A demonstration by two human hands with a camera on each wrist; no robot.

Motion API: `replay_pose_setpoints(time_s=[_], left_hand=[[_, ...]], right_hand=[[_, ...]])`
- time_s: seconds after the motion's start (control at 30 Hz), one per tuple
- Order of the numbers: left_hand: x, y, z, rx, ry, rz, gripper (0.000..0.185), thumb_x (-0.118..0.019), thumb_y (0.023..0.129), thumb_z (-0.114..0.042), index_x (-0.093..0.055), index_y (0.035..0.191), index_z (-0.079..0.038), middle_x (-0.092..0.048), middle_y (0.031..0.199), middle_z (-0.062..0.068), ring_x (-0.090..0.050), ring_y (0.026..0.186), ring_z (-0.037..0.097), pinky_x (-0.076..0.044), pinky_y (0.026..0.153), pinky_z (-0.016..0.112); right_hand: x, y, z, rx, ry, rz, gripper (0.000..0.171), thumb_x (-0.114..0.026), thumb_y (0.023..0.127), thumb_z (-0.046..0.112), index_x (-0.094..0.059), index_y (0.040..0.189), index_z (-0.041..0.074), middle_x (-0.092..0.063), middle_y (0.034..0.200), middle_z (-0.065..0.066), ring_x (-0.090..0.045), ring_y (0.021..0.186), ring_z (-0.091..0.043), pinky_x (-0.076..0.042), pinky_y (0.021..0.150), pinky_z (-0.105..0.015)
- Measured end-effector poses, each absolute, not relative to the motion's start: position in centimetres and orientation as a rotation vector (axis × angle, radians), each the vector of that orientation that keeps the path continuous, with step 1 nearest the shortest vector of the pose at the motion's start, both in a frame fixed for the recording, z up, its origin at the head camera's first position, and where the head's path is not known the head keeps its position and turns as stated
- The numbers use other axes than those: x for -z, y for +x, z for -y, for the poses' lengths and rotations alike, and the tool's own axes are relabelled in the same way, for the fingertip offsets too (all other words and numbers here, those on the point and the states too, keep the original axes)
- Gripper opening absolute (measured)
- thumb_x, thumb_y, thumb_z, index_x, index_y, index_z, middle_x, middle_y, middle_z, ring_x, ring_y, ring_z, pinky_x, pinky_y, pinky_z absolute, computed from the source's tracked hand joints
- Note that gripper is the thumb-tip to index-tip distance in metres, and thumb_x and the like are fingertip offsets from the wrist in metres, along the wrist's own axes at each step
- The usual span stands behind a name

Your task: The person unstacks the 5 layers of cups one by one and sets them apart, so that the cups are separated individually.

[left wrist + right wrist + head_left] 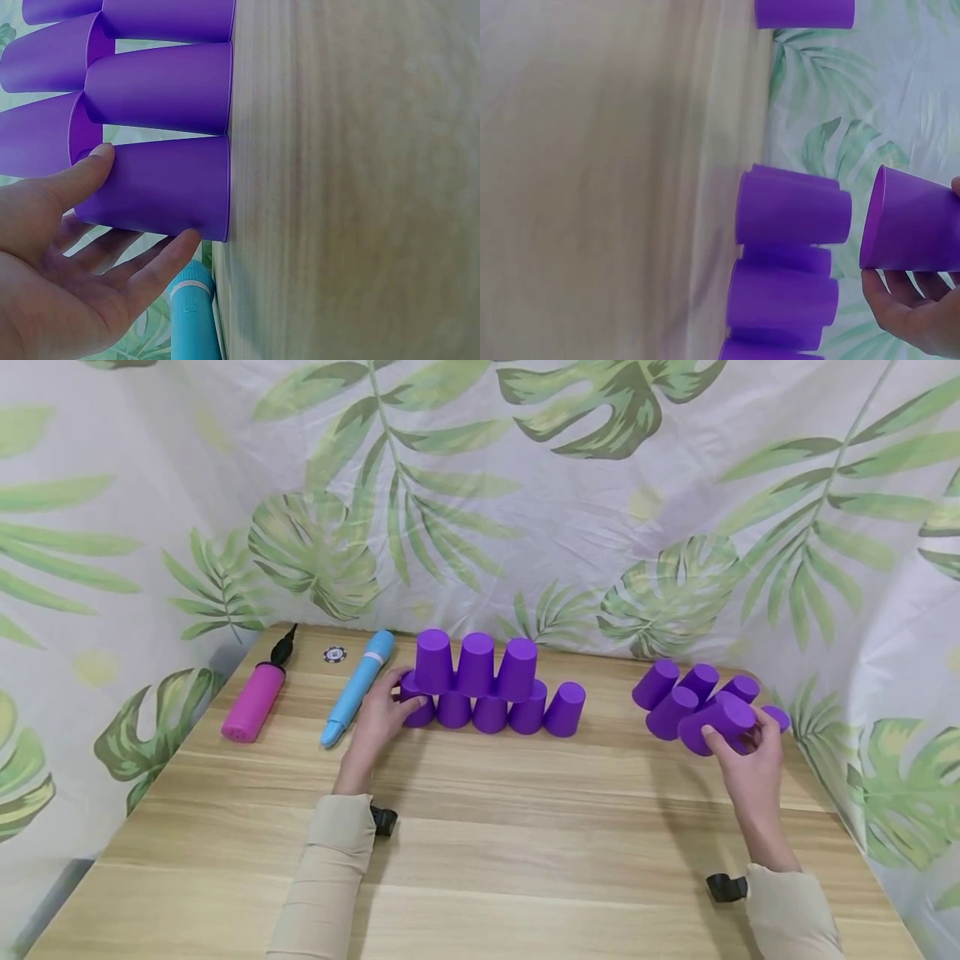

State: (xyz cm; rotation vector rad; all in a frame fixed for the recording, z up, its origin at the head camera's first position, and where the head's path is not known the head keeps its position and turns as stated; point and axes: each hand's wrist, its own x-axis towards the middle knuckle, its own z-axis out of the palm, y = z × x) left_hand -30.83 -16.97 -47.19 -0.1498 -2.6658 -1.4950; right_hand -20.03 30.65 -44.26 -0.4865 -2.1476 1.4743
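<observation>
Several purple cups stand upside down in a row at the back middle, and three more sit on top of them, among them an upper cup (433, 662). My left hand (382, 714) is at the left end of the row, its thumb and fingers round the leftmost bottom cup (165, 184), which rests on the table. My right hand (752, 768) grips another purple cup (915, 221) in the air, its mouth downward and tilted. Below and behind it, several purple cups (671, 713) stand upside down in a cluster on the right, partly hidden by the held cup and hand.
On the left of the wooden table (525, 843) lie a pink hand pump (256, 702) with a black nozzle, a poker chip (335, 655) and a light blue tube-shaped object (358, 687), close to my left hand. A leaf-patterned cloth (585, 527) hangs behind the table.
</observation>
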Motion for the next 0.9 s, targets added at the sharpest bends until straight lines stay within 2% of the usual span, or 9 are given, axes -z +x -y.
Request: replay_pose_setpoints(time_s=[0.13, 0.3, 0.5, 0.63, 0.73, 0.9], left_hand=[[47.0, -30.9, 16.9, 1.482, -0.167, 2.660, 0.057, -0.069, 0.089, -0.010, -0.044, 0.140, 0.001, -0.051, 0.135, 0.023, -0.048, 0.125, 0.036, -0.045, 0.103, 0.048], [46.8, -31.0, 16.9, 1.461, -0.168, 2.657, 0.057, -0.068, 0.089, -0.010, -0.044, 0.140, 0.001, -0.051, 0.135, 0.023, -0.048, 0.125, 0.036, -0.045, 0.103, 0.048], [47.0, -31.0, 17.1, 1.462, -0.169, 2.663, 0.057, -0.068, 0.089, -0.010, -0.044, 0.140, 0.001, -0.051, 0.134, 0.023, -0.048, 0.125, 0.036, -0.045, 0.103, 0.048], [47.1, -30.9, 17.1, 1.473, -0.167, 2.667, 0.057, -0.068, 0.089, -0.010, -0.044, 0.140, 0.002, -0.051, 0.134, 0.023, -0.048, 0.125, 0.036, -0.045, 0.103, 0.047], [47.2, -31.0, 17.1, 1.484, -0.160, 2.665, 0.057, -0.069, 0.089, -0.010, -0.044, 0.140, 0.001, -0.051, 0.135, 0.023, -0.048, 0.125, 0.036, -0.045, 0.103, 0.047], [47.3, -31.0, 17.1, 1.487, -0.162, 2.665, 0.057, -0.069, 0.089, -0.010, -0.044, 0.140, 0.000, -0.051, 0.135, 0.023, -0.049, 0.125, 0.036, -0.045, 0.103, 0.047]], right_hand=[[44.6, -19.6, -31.3, -1.453, -0.524, 2.135, 0.064, -0.074, 0.083, 0.012, -0.042, 0.139, 0.011, -0.054, 0.114, 0.005, -0.054, 0.100, -0.008, -0.047, 0.084, -0.010], [45.2, -19.5, -32.3, -1.452, -0.590, 2.126, 0.067, -0.073, 0.084, 0.012, -0.038, 0.141, 0.010, -0.054, 0.114, 0.007, -0.052, 0.096, -0.005, -0.044, 0.079, -0.007], [46.2, -19.7, -33.6, -1.409, -0.681, 2.202, 0.067, -0.072, 0.085, 0.017, -0.036, 0.141, 0.008, -0.054, 0.121, 0.000, -0.051, 0.093, -0.003, -0.045, 0.077, -0.007], [46.7, -19.9, -34.4, -1.340, -0.690, 2.329, 0.068, -0.069, 0.087, 0.020, -0.032, 0.142, 0.004, -0.051, 0.129, -0.010, -0.051, 0.099, -0.008, -0.045, 0.077, -0.007], [46.7, -20.0, -34.9, -1.289, -0.652, 2.431, 0.070, -0.067, 0.089, 0.022, -0.029, 0.143, -0.001, -0.046, 0.136, -0.017, -0.050, 0.109, -0.020, -0.045, 0.085, -0.012], [46.8, -20.2, -35.4, -1.272, -0.643, 2.498, 0.073, -0.065, 0.090, 0.021, -0.025, 0.146, -0.002, -0.042, 0.140, -0.021, -0.044, 0.120, -0.032, -0.043, 0.101, -0.032]])
